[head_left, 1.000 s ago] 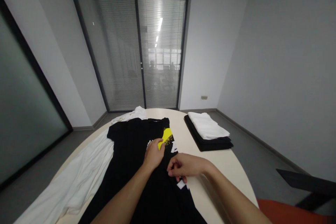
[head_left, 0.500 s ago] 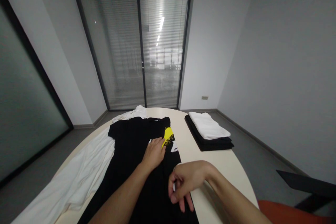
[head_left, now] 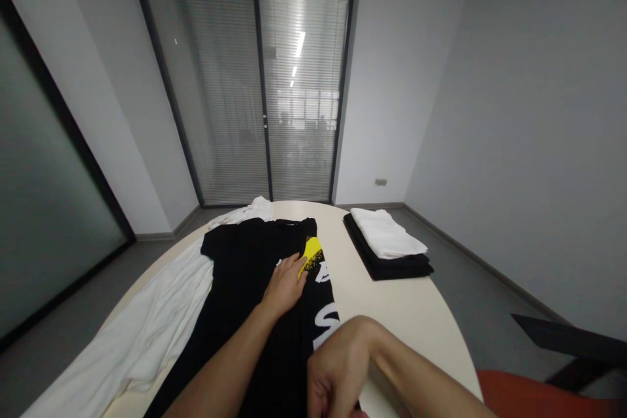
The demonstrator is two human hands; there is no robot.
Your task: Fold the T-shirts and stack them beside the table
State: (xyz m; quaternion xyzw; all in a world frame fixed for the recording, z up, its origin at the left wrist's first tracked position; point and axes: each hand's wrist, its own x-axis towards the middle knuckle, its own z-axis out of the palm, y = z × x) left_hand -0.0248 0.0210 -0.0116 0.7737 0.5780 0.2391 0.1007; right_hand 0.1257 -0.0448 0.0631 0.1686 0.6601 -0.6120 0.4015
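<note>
A black T-shirt (head_left: 245, 261) with a yellow and white print lies lengthwise on the round table, its collar at the far end. Its right side looks folded inward, with the print running along that edge. My left hand (head_left: 285, 286) rests flat on the chest area beside the yellow patch, fingers stretched out. Near the bottom of the view, my right hand (head_left: 337, 366) is over the shirt's right edge with its fingers curled in. The frame's lower border cuts off its fingertips, so whatever they hold is hidden.
White clothing (head_left: 147, 313) lies along the table's left side, partly under the shirt. At the right, a folded white garment (head_left: 386, 233) sits on folded black ones (head_left: 401, 269). An orange chair (head_left: 529, 395) stands by the right side of the pale table (head_left: 441, 326).
My right hand has moved down along the shirt's edge toward me, uncovering more white print. My left hand has stayed at the chest, and the shirt lies nearly the same.
</note>
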